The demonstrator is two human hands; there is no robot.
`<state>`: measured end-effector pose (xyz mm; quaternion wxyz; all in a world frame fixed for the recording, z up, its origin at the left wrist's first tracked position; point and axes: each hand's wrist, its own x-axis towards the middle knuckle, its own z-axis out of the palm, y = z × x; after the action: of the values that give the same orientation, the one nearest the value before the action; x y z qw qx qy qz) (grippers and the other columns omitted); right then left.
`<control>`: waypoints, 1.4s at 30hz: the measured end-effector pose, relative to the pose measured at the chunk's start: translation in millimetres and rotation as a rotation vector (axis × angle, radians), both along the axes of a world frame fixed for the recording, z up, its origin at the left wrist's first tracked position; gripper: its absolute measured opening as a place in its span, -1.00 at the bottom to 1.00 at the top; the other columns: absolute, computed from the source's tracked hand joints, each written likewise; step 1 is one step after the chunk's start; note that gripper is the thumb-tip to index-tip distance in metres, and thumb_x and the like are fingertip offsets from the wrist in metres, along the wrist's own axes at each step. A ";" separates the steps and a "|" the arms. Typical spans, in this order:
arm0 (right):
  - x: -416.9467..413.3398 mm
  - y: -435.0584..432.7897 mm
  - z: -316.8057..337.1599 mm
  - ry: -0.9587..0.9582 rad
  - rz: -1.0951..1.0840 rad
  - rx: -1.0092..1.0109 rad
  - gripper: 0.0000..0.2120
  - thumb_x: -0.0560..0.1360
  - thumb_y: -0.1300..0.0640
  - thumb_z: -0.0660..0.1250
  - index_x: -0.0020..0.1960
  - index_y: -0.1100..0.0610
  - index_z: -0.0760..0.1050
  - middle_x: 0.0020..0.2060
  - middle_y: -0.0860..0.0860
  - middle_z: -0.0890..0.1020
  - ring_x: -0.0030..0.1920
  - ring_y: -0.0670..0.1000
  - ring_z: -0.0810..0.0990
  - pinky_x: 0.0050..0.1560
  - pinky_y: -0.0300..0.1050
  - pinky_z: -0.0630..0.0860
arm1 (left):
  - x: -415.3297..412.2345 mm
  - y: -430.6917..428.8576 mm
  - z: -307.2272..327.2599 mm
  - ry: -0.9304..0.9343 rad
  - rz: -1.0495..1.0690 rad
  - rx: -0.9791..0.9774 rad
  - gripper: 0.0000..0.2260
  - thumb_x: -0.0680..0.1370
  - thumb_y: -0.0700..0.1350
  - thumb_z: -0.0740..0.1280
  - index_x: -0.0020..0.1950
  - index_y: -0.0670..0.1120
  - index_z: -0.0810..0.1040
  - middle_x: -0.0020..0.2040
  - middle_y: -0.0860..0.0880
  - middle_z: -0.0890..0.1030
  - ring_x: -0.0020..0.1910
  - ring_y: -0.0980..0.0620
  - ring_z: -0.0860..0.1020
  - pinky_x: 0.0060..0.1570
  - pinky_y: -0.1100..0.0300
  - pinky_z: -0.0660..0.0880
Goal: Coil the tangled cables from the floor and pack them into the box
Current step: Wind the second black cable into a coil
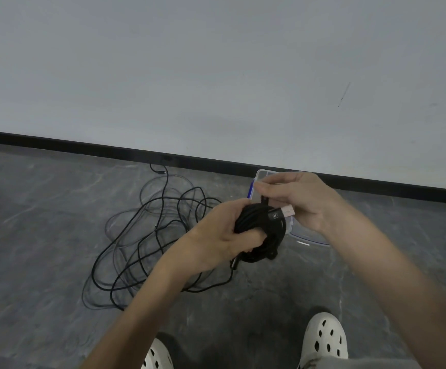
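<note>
Mid-left of the frame, a loose tangle of thin black cables (147,235) is lying sprawled on the grey marbled floor (43,222), one end trailing up toward the black skirting board (83,147); coming to the centre, the left hand (216,235) is gripping a coiled bundle of black cable (262,233), fingers curling tight around the loops and lifting it off the floor; a strand is dropping from the coil's underside toward the tangle; a silver USB plug (288,211) is poking out at the coil's upper right; just right of centre, the right hand (296,201) is pinching a black strand at the top of the coil between thumb and forefinger, the other fingers curling in loosely; behind both hands, a clear plastic box with a blue latch (266,172) is sitting on the floor near the skirting, mostly hidden; along the bottom edge, a pair of white perforated clogs (324,339) is showing.
</note>
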<state>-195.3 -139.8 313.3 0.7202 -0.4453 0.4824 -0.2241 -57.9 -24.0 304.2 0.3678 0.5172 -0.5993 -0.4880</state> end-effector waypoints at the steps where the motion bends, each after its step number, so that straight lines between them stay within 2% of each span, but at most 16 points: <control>1: -0.3 -1.7 0.3 0.002 -0.036 -0.009 -0.78 0.18 0.28 0.54 -0.20 0.22 0.60 -0.41 0.04 0.65 -0.42 -0.06 0.61 -0.43 -0.25 0.54 | -0.7 0.1 1.1 0.012 -0.005 0.001 -0.77 0.55 -0.34 0.30 -0.15 -0.01 0.44 -0.40 0.22 0.52 -0.40 0.29 0.47 -0.33 0.47 0.38; 4: -1.1 -4.5 0.9 0.076 -0.072 -0.074 -0.82 0.24 0.22 0.58 -0.24 0.14 0.60 -0.43 -0.03 0.59 -0.52 -0.13 0.46 -0.53 -0.32 0.40 | -2.8 0.4 2.0 0.033 -0.024 -0.002 -0.74 0.53 -0.37 0.33 -0.14 0.00 0.45 -0.38 0.26 0.52 -0.37 0.31 0.49 -0.32 0.48 0.38; 7: -0.4 -2.8 0.2 0.094 -0.045 -0.066 -0.82 0.24 0.19 0.58 -0.24 0.11 0.60 -0.45 -0.03 0.56 -0.52 -0.13 0.40 -0.55 -0.32 0.36 | -5.7 2.1 3.1 0.101 -0.025 0.046 -0.89 0.54 -0.24 0.40 -0.04 -0.06 0.52 -0.28 0.19 0.57 -0.28 0.27 0.54 -0.26 0.42 0.43; 11: 1.4 -2.5 -0.6 0.014 -0.056 -0.002 -0.87 0.33 0.27 0.53 -0.22 0.16 0.58 -0.38 0.02 0.63 -0.45 -0.09 0.59 -0.39 -0.31 0.55 | -9.3 3.3 3.1 0.063 -0.037 0.094 -0.83 0.54 -0.05 0.41 0.03 -0.11 0.53 -0.27 0.13 0.57 -0.29 0.22 0.54 -0.26 0.37 0.44; 14: 0.9 -5.2 -1.2 -0.016 -0.048 -0.007 -0.86 0.38 0.34 0.48 -0.15 0.21 0.55 -0.30 0.08 0.64 -0.36 -0.06 0.63 -0.27 -0.26 0.61 | -10.8 0.7 -2.3 -0.017 -0.020 0.143 -0.75 0.52 0.02 0.41 0.06 -0.12 0.52 -0.22 0.04 0.56 -0.28 0.16 0.53 -0.25 0.30 0.44; 19: 1.4 -7.6 -1.1 0.044 0.040 -0.122 -0.82 0.43 0.41 0.42 0.01 0.28 0.56 -0.25 0.10 0.62 -0.26 -0.06 0.60 -0.18 -0.26 0.60 | -11.3 -2.0 -10.0 -0.110 0.016 0.188 -0.72 0.49 0.11 0.42 0.06 -0.04 0.49 -0.19 0.05 0.56 -0.28 0.20 0.54 -0.26 0.33 0.45; 23: -1.5 -10.1 0.7 0.128 0.137 -0.279 -0.78 0.44 0.46 0.35 0.03 0.27 0.56 -0.16 0.12 0.67 -0.10 -0.02 0.63 0.02 -0.16 0.56 | -8.7 -0.9 -11.5 -0.099 0.023 0.181 -0.74 0.47 0.13 0.41 0.01 0.06 0.42 -0.24 0.09 0.53 -0.34 0.30 0.53 -0.35 0.42 0.42; 27: -7.5 -12.4 3.5 0.205 0.195 -0.351 -0.75 0.43 0.45 0.38 0.07 0.27 0.58 -0.11 0.12 0.71 0.00 -0.01 0.67 0.05 -0.24 0.58 | -8.7 0.7 -10.9 -0.060 0.027 0.173 -0.60 0.36 0.21 0.41 0.01 0.10 0.29 -0.20 0.06 0.54 -0.34 0.29 0.55 -0.36 0.40 0.45; 30: -6.9 -10.8 3.8 0.224 0.187 -0.373 -0.81 0.43 0.43 0.40 0.01 0.28 0.63 -0.07 0.18 0.70 0.01 0.02 0.66 0.10 -0.17 0.59 | -10.2 0.6 -12.6 -0.027 0.035 0.173 -0.53 0.30 0.23 0.40 0.01 0.10 0.25 -0.19 0.04 0.55 -0.36 0.27 0.55 -0.36 0.38 0.45; 32: -4.5 -9.5 4.3 0.184 0.125 -0.347 -0.86 0.42 0.43 0.40 -0.10 0.25 0.65 -0.10 0.18 0.70 -0.10 -0.01 0.65 0.02 -0.18 0.62 | -9.9 0.5 -14.4 0.024 0.038 0.175 -0.53 0.32 0.20 0.40 0.04 0.07 0.24 -0.23 0.05 0.55 -0.36 0.25 0.54 -0.35 0.38 0.45; 34: -2.2 -10.1 4.6 0.166 0.066 -0.341 -0.85 0.42 0.41 0.42 -0.17 0.18 0.63 -0.19 0.08 0.70 -0.20 -0.12 0.64 -0.14 -0.30 0.61 | -8.1 0.1 -15.8 0.061 0.047 0.177 -0.52 0.34 0.18 0.39 0.07 0.02 0.25 -0.25 0.04 0.54 -0.36 0.22 0.52 -0.32 0.33 0.46; 37: 0.7 -10.2 3.4 0.153 0.023 -0.325 -0.84 0.44 0.39 0.41 -0.19 0.15 0.61 -0.27 -0.01 0.68 -0.24 -0.14 0.63 -0.12 -0.24 0.61 | -7.0 -0.5 -16.1 0.072 0.039 0.184 -0.53 0.37 0.18 0.37 0.10 0.00 0.24 -0.26 0.01 0.52 -0.34 0.18 0.49 -0.31 0.29 0.45; 42: 5.0 -7.7 5.9 0.120 -0.052 -0.321 -0.84 0.44 0.42 0.40 -0.19 0.19 0.60 -0.30 0.03 0.66 -0.26 -0.06 0.63 -0.18 -0.19 0.65 | -9.9 0.0 -16.5 0.067 0.025 0.196 -0.54 0.37 0.20 0.34 0.09 0.01 0.25 -0.30 0.06 0.51 -0.37 0.23 0.49 -0.31 0.34 0.44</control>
<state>-190.3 -147.5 319.2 0.6037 -0.5546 0.4937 -0.2901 -67.8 -23.9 287.7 0.3414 0.5415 -0.5298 -0.5565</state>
